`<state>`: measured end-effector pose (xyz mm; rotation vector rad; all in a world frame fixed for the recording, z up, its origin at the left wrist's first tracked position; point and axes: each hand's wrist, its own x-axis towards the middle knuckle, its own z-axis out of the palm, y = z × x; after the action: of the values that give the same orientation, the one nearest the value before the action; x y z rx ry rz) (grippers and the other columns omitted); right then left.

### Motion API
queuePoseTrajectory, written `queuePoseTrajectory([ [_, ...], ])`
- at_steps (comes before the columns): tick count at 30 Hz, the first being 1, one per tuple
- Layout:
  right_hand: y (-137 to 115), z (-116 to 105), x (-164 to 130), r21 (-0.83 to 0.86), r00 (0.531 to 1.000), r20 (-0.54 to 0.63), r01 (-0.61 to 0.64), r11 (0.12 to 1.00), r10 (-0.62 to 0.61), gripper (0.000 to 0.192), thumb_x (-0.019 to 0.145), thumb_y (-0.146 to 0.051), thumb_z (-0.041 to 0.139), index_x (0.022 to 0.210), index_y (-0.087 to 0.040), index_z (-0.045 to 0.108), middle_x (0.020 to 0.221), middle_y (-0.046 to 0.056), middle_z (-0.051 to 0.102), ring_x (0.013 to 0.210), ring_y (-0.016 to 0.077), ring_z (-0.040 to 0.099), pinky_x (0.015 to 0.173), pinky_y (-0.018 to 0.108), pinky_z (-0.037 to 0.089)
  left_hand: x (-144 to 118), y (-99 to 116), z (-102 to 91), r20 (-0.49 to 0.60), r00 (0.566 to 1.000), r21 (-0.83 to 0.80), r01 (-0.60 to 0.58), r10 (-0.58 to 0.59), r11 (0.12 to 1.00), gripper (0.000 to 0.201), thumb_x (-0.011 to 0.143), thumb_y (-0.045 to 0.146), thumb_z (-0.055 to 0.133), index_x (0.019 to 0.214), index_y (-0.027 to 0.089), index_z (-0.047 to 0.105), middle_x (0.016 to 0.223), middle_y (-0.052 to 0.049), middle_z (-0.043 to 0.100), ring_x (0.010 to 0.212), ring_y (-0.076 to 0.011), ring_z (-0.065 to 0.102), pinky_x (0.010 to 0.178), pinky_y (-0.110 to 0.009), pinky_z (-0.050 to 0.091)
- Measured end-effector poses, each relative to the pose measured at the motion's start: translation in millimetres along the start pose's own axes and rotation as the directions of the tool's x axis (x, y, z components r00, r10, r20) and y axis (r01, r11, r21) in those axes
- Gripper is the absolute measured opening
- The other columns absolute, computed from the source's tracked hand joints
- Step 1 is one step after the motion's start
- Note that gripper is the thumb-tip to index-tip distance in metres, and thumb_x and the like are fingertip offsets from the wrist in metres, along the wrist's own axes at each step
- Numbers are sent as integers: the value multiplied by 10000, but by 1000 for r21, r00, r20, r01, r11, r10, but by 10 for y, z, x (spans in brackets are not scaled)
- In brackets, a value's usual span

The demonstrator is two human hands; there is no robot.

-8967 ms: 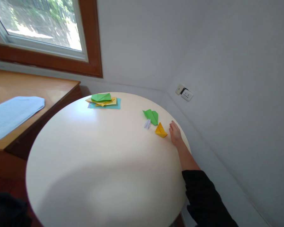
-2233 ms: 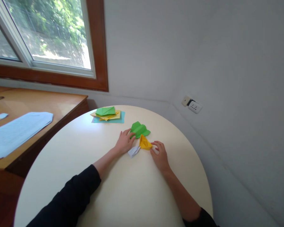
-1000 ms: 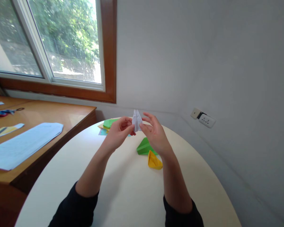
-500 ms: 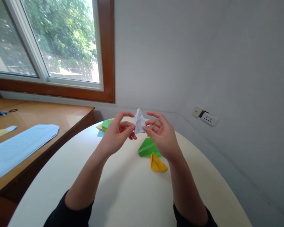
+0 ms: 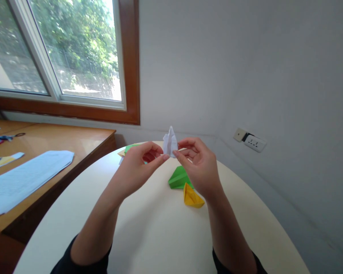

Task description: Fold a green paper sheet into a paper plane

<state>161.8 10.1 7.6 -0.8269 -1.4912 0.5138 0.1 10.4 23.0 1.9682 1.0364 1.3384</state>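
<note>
Both hands are up in the air over the table (image 5: 148, 232), pinching a little white fold (image 5: 170, 142) between them. Left hand (image 5: 137, 165) has its thumb and fingertips closed on the fold's lower left edge, right hand (image 5: 198, 165) grips the lower right edge the same way, other fingers curled loosely. The fold points up, kind of a narrow cone shape, a bit crumpled, and it sits well above the tabletop, roughly centre of the view.

Down on the round cream table, just past the right wrist, there's a green fold (image 5: 179, 178) lying flat, and a yellow fold (image 5: 192, 197) touching or nearly touching its near right corner. Further back, mostly hidden behind the left hand, a small paper stack (image 5: 128, 149) peeks out, green on top.

Off to the left is a wooden desk (image 5: 60, 139) with a blue sheet (image 5: 25, 177) and scissors (image 5: 2, 137) at the far edge. Window (image 5: 60, 57) above it, wall socket (image 5: 250, 140) on the right wall.
</note>
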Motion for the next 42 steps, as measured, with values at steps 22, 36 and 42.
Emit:
queuePoseTrajectory([
  [22,-67,36,-26,-53,996,87,3,999,2,214,727,-260,651,904,-221,537,867,4,625,740,136,609,694,288,506,58,-51,86,98,995,-147,-2,16,989,130,780,252,528,859,153,558,699,-10,584,678,-130,563,640,-255,457],
  [36,-84,42,-29,-277,993,58,111,954,-98,178,731,-232,624,896,-228,557,823,-5,638,743,145,589,681,280,463,31,2,105,166,985,-170,-13,42,985,188,816,318,535,871,144,581,857,-58,639,811,-167,588,756,-290,464],
  [42,-77,48,-48,-271,988,122,121,955,-91,202,744,-233,626,929,-239,546,873,-2,627,775,140,591,718,288,468,49,-35,101,106,993,-174,-25,44,984,190,819,322,529,798,141,584,770,-38,632,756,-155,589,703,-264,461],
])
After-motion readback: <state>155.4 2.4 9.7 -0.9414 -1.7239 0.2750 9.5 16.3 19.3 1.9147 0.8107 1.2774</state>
